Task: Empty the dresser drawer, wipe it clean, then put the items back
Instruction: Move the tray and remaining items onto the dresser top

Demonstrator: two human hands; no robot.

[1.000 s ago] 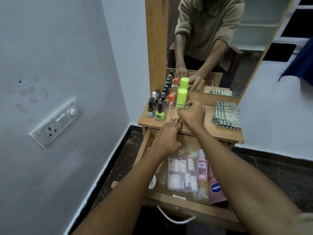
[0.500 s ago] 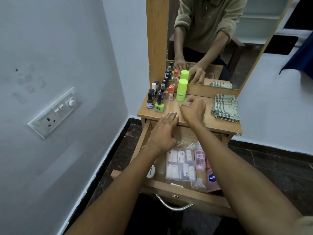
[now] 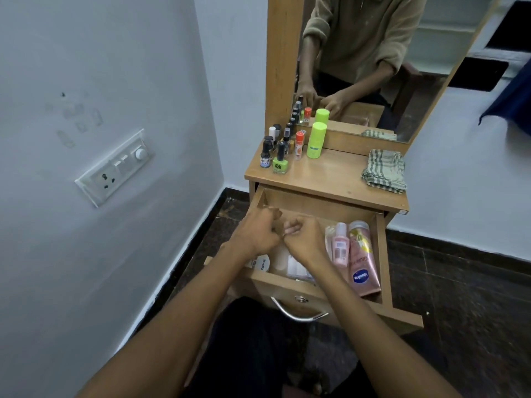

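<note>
Far left, a wall switchboard (image 3: 114,168), no part of this job. On to the dresser top (image 3: 330,179), where the emptied goods stand parked along the back left corner by the mirror (image 3: 402,53), presumably to keep them out of the way of the wiping. A cluster of small nail polish bottles (image 3: 277,147), too bunched to count exactly, with one green-bodied polish (image 3: 279,163) at the front; just right of it one slim orange-capped tube (image 3: 299,145), then one lime green stick (image 3: 316,140).

Down in the open drawer (image 3: 383,254), the left hand (image 3: 255,234) has its fingers curled in at the back left corner. Whether it holds anything, I cannot tell. Touching it, the right hand (image 3: 301,239) is bunched up too, fingertips tucked under, contents hidden. My read: both are picking up small things there.

So the emptying is only partway. I count at least four items inside: one round white jar (image 3: 263,262) at the front left, one clear packet of small white pieces (image 3: 296,267) half under the right wrist, one pink pump bottle (image 3: 340,245), and one pink Vaseline tube (image 3: 362,262) lying along the right wall.

Far right on the dresser top, one folded checked cloth (image 3: 383,173) waits well apart from the bottles, handy for wiping.
</note>
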